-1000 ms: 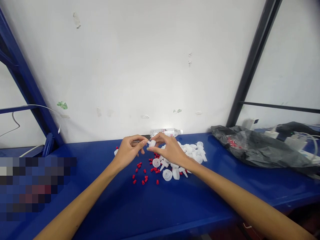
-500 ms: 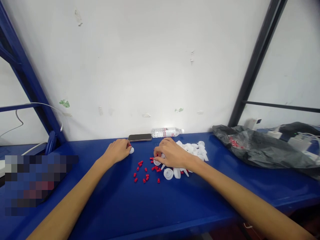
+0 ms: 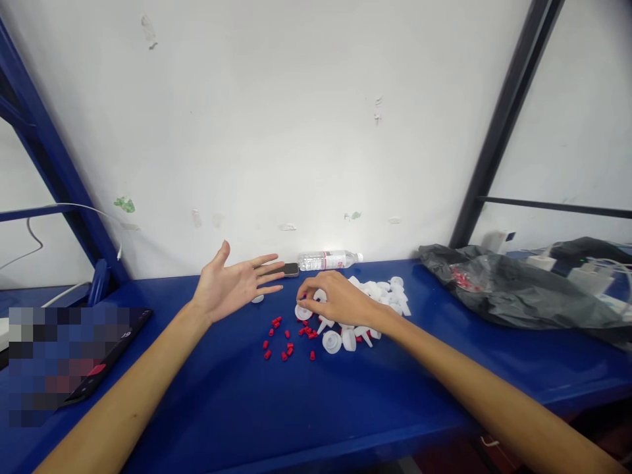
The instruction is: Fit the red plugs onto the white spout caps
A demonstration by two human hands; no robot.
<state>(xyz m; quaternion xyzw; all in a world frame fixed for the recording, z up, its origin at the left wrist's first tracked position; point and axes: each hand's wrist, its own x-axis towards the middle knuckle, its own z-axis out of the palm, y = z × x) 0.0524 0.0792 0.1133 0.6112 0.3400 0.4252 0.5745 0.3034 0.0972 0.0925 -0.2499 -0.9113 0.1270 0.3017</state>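
My left hand (image 3: pixel 234 283) is raised with its palm turned up and fingers spread, holding nothing. Just beyond its fingers, a white plastic piece (image 3: pixel 257 299) lies on the blue table (image 3: pixel 232 401). The thumb and fingertips of my right hand (image 3: pixel 336 296) pinch a white nozzle cap (image 3: pixel 303 313) by its top; its round rim faces me. Under and behind this hand spreads a pile of white nozzle caps (image 3: pixel 395 296), some showing long tapered spouts. Small red caps (image 3: pixel 289 349) lie scattered between and in front of my hands.
Against the wall lie a clear plastic bottle (image 3: pixel 328 260) and a dark phone (image 3: pixel 291 269), partly hidden by my left fingers. A grey plastic bag (image 3: pixel 513 296) with red pieces sits at right. A tablet-like screen (image 3: pixel 113 349), partly blurred out, lies at left.
My left hand has let go of the white piece, lifted and opened with the palm up. My right hand has shifted slightly left with the white nozzle cap.
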